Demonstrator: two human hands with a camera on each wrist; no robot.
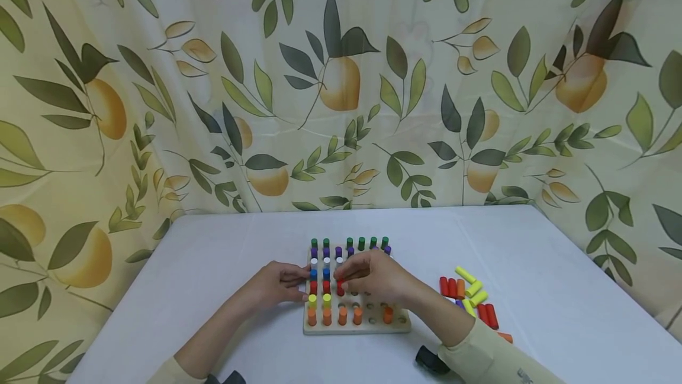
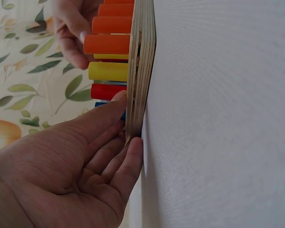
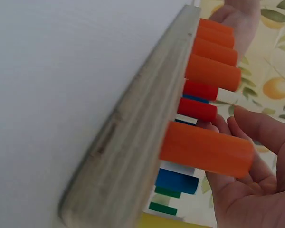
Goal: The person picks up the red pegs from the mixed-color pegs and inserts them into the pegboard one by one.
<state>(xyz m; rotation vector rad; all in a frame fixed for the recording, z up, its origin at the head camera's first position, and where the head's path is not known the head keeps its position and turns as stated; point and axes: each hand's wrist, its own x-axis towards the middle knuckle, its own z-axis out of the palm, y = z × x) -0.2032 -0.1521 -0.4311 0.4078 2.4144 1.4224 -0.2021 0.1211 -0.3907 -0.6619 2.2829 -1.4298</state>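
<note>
A wooden pegboard stands on the white table with rows of coloured pegs in its holes. My left hand touches the board's left edge; its thumb lies by a red peg, its other fingers loosely bent along the side. My right hand is over the middle of the board, thumb and fingertips beside the third red peg. In the right wrist view the thumb stands apart from that peg, and nothing shows between thumb and fingers. The right hand partly hides the blue and white rows.
Loose pegs lie right of the board: yellow, red, orange and a partly hidden purple one. A lone orange peg stands in the front row. A black strap piece is at the right wrist. A patterned curtain hangs behind.
</note>
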